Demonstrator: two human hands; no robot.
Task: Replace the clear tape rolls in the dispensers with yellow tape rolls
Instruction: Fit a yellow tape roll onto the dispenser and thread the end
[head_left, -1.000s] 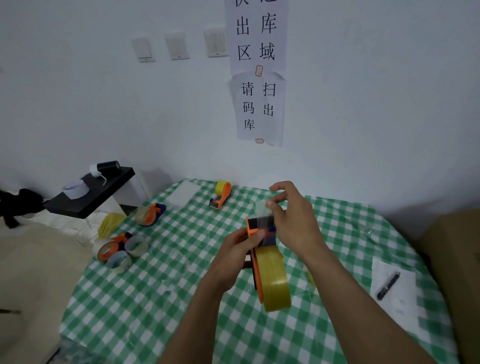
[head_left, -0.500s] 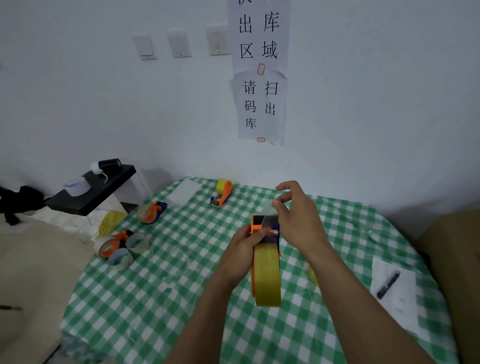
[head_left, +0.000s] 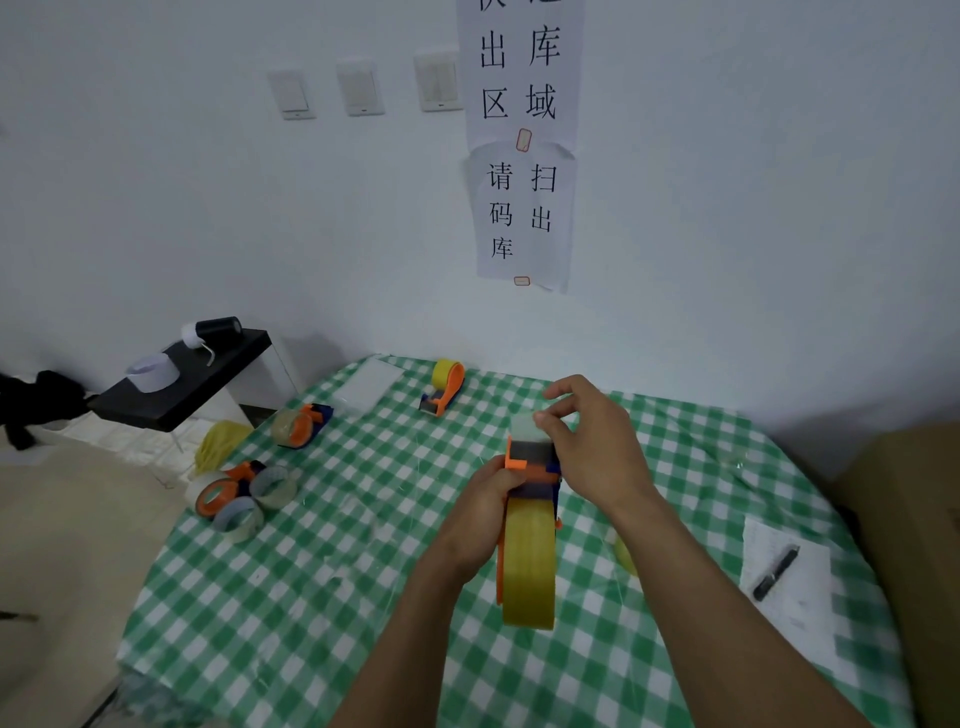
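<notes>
An orange tape dispenser (head_left: 524, 462) with a yellow tape roll (head_left: 529, 566) in it is held up above the green checked table (head_left: 322, 582). My left hand (head_left: 485, 512) grips the dispenser's left side. My right hand (head_left: 592, 441) pinches the loose end of the tape (head_left: 523, 428) at the dispenser's top. Another dispenser with a yellow roll (head_left: 444, 387) lies at the far edge. A dispenser with a clear roll (head_left: 298, 426) lies at the left. Further left, an orange dispenser (head_left: 221, 493) sits beside loose clear rolls (head_left: 260, 499).
A white sheet with a black pen (head_left: 776, 571) lies at the right. Behind my right forearm a yellow object (head_left: 626, 556) partly shows. A black shelf (head_left: 176, 384) with small items stands off the table's left corner. A cardboard box (head_left: 914, 519) borders the right side.
The dispenser has turned so the yellow roll now faces me edge-on. My right hand's fingers have shifted slightly on the tape end at the top. My left hand keeps its grip.
</notes>
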